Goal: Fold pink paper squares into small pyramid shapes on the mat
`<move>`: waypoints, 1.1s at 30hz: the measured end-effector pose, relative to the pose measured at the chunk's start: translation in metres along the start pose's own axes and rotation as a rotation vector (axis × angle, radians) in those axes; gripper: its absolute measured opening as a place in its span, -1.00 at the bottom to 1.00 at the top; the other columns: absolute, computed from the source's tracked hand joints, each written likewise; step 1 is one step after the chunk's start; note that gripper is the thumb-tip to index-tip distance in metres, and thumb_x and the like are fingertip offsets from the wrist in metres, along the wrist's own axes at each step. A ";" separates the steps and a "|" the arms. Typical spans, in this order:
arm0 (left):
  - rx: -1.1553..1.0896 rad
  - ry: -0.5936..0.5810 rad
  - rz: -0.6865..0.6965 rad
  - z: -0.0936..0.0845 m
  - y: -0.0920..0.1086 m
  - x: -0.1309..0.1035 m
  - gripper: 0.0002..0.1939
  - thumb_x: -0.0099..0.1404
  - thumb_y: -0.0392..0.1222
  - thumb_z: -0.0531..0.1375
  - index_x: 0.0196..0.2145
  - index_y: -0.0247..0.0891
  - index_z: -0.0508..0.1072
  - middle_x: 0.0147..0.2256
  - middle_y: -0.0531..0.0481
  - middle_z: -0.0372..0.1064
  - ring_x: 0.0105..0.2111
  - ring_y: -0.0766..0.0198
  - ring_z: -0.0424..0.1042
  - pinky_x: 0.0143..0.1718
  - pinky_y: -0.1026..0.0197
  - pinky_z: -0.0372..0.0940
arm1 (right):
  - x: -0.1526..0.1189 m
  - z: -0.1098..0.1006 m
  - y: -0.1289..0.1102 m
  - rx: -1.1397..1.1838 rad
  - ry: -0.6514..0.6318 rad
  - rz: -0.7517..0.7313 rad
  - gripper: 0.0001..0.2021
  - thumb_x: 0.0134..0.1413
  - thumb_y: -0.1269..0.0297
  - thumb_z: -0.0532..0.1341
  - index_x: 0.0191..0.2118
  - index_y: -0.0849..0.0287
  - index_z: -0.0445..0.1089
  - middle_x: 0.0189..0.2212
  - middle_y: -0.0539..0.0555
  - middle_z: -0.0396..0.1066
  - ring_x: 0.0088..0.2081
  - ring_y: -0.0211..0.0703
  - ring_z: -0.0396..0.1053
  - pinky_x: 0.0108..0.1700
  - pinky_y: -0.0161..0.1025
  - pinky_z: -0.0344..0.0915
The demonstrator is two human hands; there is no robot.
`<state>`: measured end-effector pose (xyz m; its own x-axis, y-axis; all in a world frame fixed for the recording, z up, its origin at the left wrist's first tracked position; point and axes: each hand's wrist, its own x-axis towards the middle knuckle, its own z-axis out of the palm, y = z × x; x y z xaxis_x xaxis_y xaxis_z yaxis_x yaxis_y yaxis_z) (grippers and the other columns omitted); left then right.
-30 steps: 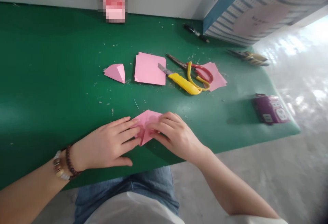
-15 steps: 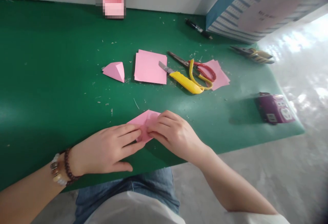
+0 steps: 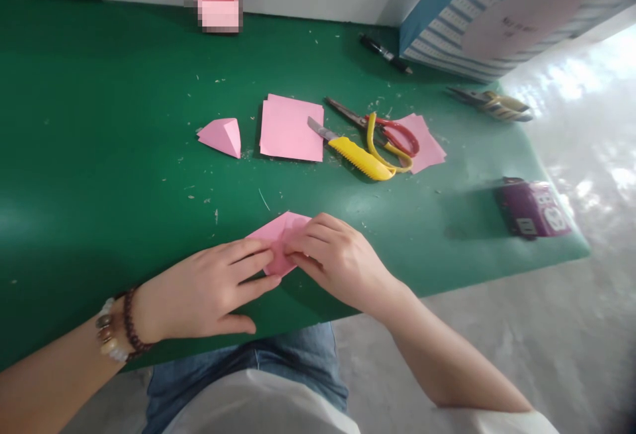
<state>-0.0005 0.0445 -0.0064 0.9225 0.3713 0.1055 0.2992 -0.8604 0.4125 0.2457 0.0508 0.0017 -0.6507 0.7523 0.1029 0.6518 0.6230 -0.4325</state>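
Observation:
A partly folded pink paper (image 3: pixel 279 230) lies on the green table near its front edge. My left hand (image 3: pixel 213 288) rests flat with spread fingers, its fingertips on the paper's left part. The fingers of my right hand (image 3: pixel 332 252) are bent together and pinch the paper's right side, hiding that part. Farther back are a folded pink piece (image 3: pixel 221 137) at the left and a stack of square pink sheets (image 3: pixel 291 130). A yellow knife (image 3: pixel 362 159) has its blade tip on the stack.
Scissors (image 3: pixel 392 136) lie partly over more pink sheets (image 3: pixel 427 146). Behind are a pen (image 3: pixel 385 55), pliers (image 3: pixel 497 104) and a striped box (image 3: pixel 487 16). A purple item (image 3: pixel 534 209) stands near the right edge of the green table (image 3: pixel 124 122).

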 end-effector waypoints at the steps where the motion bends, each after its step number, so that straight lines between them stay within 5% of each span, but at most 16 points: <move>1: -0.003 -0.001 -0.002 0.000 0.000 0.000 -0.36 0.21 0.02 0.31 0.16 -0.32 0.33 0.17 -0.27 0.27 0.22 -0.10 0.19 0.19 -0.10 0.25 | 0.000 0.000 0.000 0.005 0.000 0.004 -0.81 0.28 0.35 0.14 -0.33 0.19 0.48 -0.41 0.07 0.46 -0.32 -0.17 0.29 -0.23 -0.22 0.29; 15: -0.014 -0.037 -0.013 -0.001 -0.001 0.002 -0.33 0.25 0.04 0.27 0.22 -0.30 0.25 0.18 -0.13 0.29 0.20 -0.03 0.20 0.22 -0.06 0.19 | -0.003 0.002 -0.003 -0.005 0.019 0.027 -0.84 0.28 0.34 0.15 -0.28 0.17 0.48 -0.37 0.07 0.47 -0.30 -0.15 0.28 -0.21 -0.19 0.29; 24: -0.067 -0.020 -0.053 -0.004 0.001 0.003 -0.46 0.33 -0.12 0.17 0.22 -0.34 0.22 0.23 -0.12 0.23 0.25 0.07 0.14 0.26 0.03 0.15 | -0.024 0.012 -0.015 -0.124 0.300 0.018 -0.93 0.19 0.39 0.23 -0.23 0.17 0.47 -0.31 0.12 0.47 -0.19 -0.07 0.29 -0.15 -0.12 0.30; 33: -0.068 -0.031 -0.056 -0.002 0.001 0.002 -0.51 0.31 -0.09 0.19 0.14 -0.32 0.29 0.22 -0.18 0.21 0.24 -0.02 0.11 0.22 -0.08 0.21 | -0.025 0.025 -0.023 -0.058 0.204 0.008 -0.87 0.23 0.28 0.21 -0.30 0.18 0.47 -0.33 0.08 0.46 -0.27 -0.12 0.29 -0.23 -0.14 0.24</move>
<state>0.0009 0.0451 -0.0040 0.9120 0.4067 0.0528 0.3345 -0.8123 0.4778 0.2378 0.0121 -0.0133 -0.5569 0.7814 0.2816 0.6817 0.6237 -0.3825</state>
